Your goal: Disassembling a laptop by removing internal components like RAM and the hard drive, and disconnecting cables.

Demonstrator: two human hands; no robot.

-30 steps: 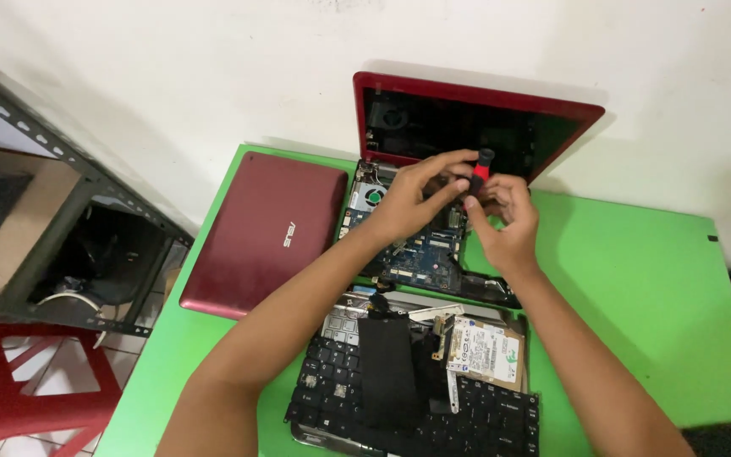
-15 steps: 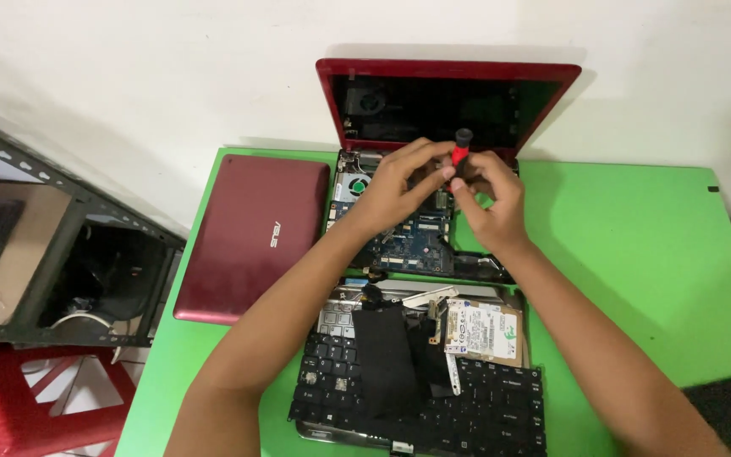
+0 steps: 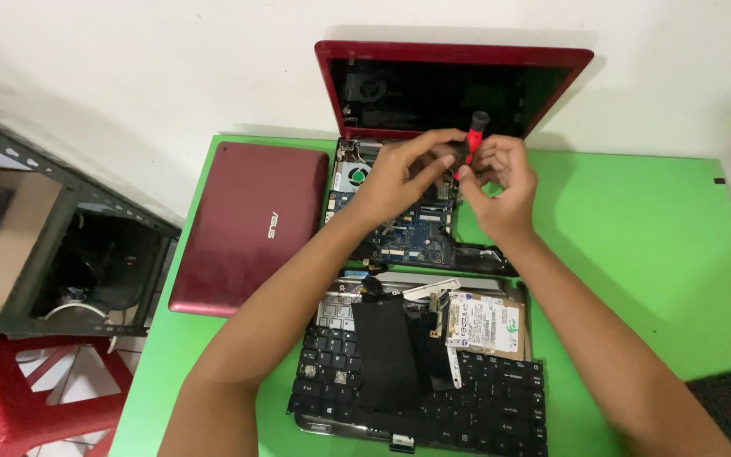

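Both hands meeting over an opened red laptop (image 3: 433,161) at the far middle of a green bench (image 3: 636,254). Right hand (image 3: 501,182) pinching a screwdriver with a red and black handle (image 3: 474,135), held roughly upright with its black cap uppermost, tip hidden behind the fingers. Left hand (image 3: 403,173) curled, fingertips pressed together against the same screwdriver just below the red grip. Directly beneath, the laptop's exposed blue motherboard (image 3: 408,233), with a round cooling fan (image 3: 353,176) at its far left corner. Behind the hands, the empty red lid frame (image 3: 454,55) leaning against the white wall.

Near the camera, between the forearms, a removed black keyboard (image 3: 484,406) lying flat, with a black rectangular piece (image 3: 387,355) and a silver hard drive (image 3: 484,322) resting on it. To the left, a detached dark red cover panel (image 3: 251,224) flat on the bench. Off the bench's left edge, a metal shelf frame (image 3: 61,245) and a red plastic stool (image 3: 19,398).
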